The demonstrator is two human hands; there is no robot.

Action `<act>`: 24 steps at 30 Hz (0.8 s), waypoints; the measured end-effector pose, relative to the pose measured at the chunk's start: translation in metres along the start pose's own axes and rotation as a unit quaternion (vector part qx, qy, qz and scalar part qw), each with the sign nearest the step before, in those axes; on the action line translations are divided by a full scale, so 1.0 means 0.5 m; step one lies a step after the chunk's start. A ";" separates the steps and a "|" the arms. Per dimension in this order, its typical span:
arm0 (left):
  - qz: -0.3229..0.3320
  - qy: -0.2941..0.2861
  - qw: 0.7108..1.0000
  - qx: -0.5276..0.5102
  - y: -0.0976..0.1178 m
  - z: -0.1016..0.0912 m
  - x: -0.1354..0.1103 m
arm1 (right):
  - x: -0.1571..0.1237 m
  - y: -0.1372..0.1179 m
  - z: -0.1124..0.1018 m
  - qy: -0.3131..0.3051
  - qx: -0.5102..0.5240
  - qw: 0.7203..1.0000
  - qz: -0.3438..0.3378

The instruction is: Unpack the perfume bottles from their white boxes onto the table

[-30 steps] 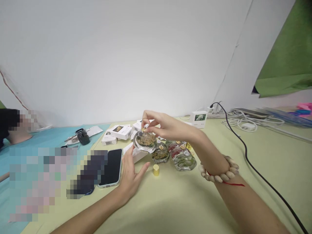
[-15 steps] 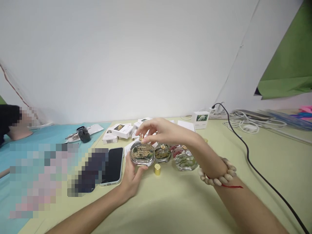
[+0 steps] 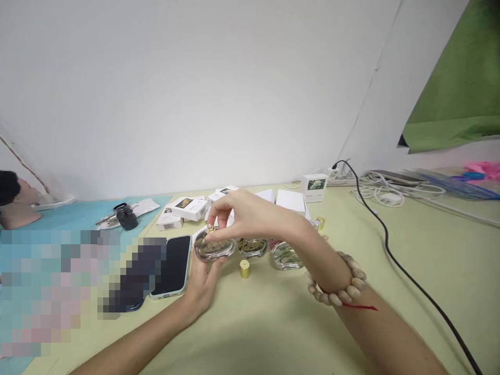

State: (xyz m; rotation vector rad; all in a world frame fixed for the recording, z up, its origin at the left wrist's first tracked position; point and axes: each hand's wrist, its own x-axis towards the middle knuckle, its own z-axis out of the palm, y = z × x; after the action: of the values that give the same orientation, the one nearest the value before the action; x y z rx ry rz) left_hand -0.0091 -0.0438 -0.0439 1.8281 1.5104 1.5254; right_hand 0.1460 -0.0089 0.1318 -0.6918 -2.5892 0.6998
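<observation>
Bottle [image 3: 219, 252], head view: up in front of the wearer, flat-bodied, long axis running left to right, gold neck [image 3: 210, 228] on top. Right hand [image 3: 250, 216] reaches across from the right above it, thumb and fingers pinched on the neck; body hangs below those fingertips. Left hand [image 3: 203, 278] sits under the left end, thumb along the lower edge; other fingers partly hidden, cannot tell from here whether they close on the glass. Loose gold cap [image 3: 245, 269] stands upright on the surface [image 3: 265, 317], just right of the bottle, apart from both hands, left thumb nearer. More bottles [image 3: 253, 249] beyond, under the right wrist.
</observation>
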 end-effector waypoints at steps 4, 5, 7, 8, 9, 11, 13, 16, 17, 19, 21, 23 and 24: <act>0.004 0.004 1.000 0.015 -0.003 0.002 -0.003 | -0.003 0.001 -0.004 -0.008 -0.013 1.000 0.025; 0.008 0.000 1.000 0.019 -0.004 0.002 -0.003 | -0.004 0.003 -0.005 -0.019 -0.007 0.999 0.032; 0.015 -0.018 0.999 0.027 -0.005 0.001 -0.005 | -0.007 0.004 -0.007 -0.047 0.009 0.998 0.039; 0.017 -0.031 0.999 0.030 -0.006 0.000 -0.006 | -0.010 0.005 -0.009 -0.061 0.017 0.997 0.040; 0.019 -0.044 0.998 0.030 -0.007 0.000 -0.007 | -0.012 0.004 -0.011 -0.076 0.026 0.996 0.040; 0.021 -0.065 0.997 0.024 -0.008 0.000 -0.008 | -0.018 0.003 -0.016 -0.107 0.046 0.992 0.038; 0.021 -0.073 0.997 0.014 -0.008 0.000 -0.009 | -0.022 0.004 -0.023 -0.133 0.065 0.988 0.035; 0.020 -0.068 0.997 0.016 -0.005 0.000 -0.009 | -0.022 0.009 -0.029 -0.154 0.085 0.984 0.027; 0.023 -0.069 0.997 0.021 -0.003 -0.001 -0.009 | -0.020 0.013 -0.028 -0.156 0.092 0.983 0.025; 0.040 -0.081 0.995 0.036 0.000 -0.003 -0.009 | -0.014 0.020 -0.024 -0.162 0.108 0.981 0.020; 0.065 -0.100 0.992 0.051 0.003 -0.005 -0.009 | -0.008 0.028 -0.018 -0.172 0.121 0.977 0.017; 0.084 -0.123 0.987 0.065 0.006 -0.006 -0.009 | -0.005 0.035 -0.015 -0.181 0.125 0.975 0.024; 0.090 -0.132 0.984 0.072 0.007 -0.006 -0.008 | -0.004 0.039 -0.015 -0.185 0.124 0.975 0.029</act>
State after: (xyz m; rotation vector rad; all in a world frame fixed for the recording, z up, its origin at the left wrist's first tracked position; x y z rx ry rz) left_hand -0.0093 -0.0496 -0.0419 2.2035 1.3930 1.2097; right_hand 0.1580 0.0075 0.1270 -0.6078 -2.7423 1.2499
